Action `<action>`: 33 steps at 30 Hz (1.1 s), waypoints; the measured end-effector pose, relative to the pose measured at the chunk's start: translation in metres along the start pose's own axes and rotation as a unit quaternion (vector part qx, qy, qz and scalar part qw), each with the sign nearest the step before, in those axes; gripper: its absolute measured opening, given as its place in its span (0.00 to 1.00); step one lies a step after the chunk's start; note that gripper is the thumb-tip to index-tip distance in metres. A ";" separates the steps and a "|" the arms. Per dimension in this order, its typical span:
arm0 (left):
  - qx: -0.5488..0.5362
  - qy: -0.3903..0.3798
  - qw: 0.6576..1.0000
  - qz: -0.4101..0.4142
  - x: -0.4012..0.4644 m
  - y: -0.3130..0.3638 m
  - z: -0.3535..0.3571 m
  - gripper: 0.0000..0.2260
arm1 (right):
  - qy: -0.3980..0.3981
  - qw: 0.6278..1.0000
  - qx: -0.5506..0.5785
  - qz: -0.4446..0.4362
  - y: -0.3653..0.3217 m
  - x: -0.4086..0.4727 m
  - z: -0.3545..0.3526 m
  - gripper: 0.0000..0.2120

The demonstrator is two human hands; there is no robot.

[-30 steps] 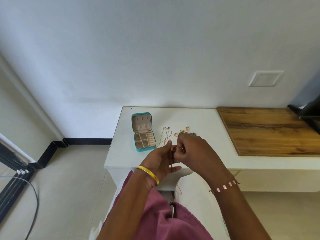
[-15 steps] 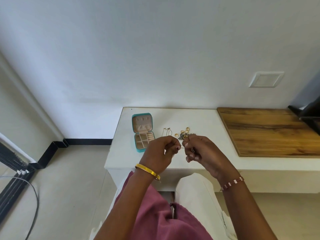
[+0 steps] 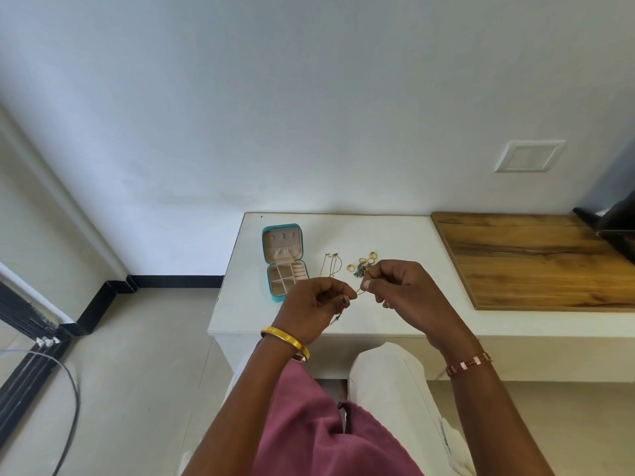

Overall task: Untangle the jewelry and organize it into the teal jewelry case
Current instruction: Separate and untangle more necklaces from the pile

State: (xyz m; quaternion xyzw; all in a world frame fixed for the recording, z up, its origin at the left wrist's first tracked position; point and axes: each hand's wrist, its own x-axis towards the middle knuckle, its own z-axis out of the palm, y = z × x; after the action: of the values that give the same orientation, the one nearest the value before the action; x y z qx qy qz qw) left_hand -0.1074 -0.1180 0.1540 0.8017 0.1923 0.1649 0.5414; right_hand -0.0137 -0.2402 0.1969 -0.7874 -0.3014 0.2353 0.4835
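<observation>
The teal jewelry case [image 3: 285,262] lies open on the white table [image 3: 395,235], its beige compartments showing. Right of it a thin gold necklace [image 3: 331,264] lies on the table, then several gold rings [image 3: 366,262] and a dark tangled piece [image 3: 360,270]. My left hand [image 3: 314,309] and my right hand [image 3: 400,292] are held above the table's front part, each pinching one end of a fine chain [image 3: 359,293] stretched between them. A loose end of the chain dangles below my left fingers.
A wooden board [image 3: 536,259] covers the table's right side, with a dark object [image 3: 615,231] at the far right. A wall plate [image 3: 529,156] sits on the wall. A cable [image 3: 68,407] lies on the floor at left. My knees are under the table edge.
My hands were pressed together over the chain; they have drawn apart and risen slightly, so the chain is now pulled taut between them.
</observation>
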 end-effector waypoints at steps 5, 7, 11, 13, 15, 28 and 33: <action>-0.003 0.011 1.000 -0.001 -0.001 -0.001 0.001 0.05 | -0.016 0.999 0.016 0.030 0.002 0.000 0.002 0.09; 0.001 0.016 1.000 -0.002 0.000 -0.001 0.000 0.05 | -0.031 0.999 0.017 0.036 0.003 0.001 0.003 0.10; 0.038 0.039 0.998 0.012 -0.001 -0.001 0.000 0.05 | -0.064 0.993 0.081 0.066 0.005 0.003 0.007 0.10; 0.090 0.051 0.994 0.021 -0.001 -0.003 0.000 0.06 | -0.074 0.977 0.184 0.079 0.003 0.002 0.008 0.13; 0.135 0.053 0.989 0.015 -0.001 -0.007 -0.001 0.06 | -0.074 0.947 0.302 0.084 0.002 0.002 0.003 0.15; -0.035 0.060 0.997 0.030 0.001 0.013 0.008 0.06 | -0.073 0.969 0.233 0.050 0.002 -0.001 -0.001 0.12; -0.040 0.051 0.998 0.025 0.000 0.012 0.005 0.07 | -0.097 0.964 0.233 0.078 -0.002 -0.005 -0.004 0.11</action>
State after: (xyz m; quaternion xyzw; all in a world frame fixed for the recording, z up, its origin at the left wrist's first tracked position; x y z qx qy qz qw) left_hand -0.1035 -0.1262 0.1636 0.7746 0.1926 0.2268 0.5580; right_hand -0.0148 -0.2453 0.2005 -0.6473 -0.2212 0.4111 0.6025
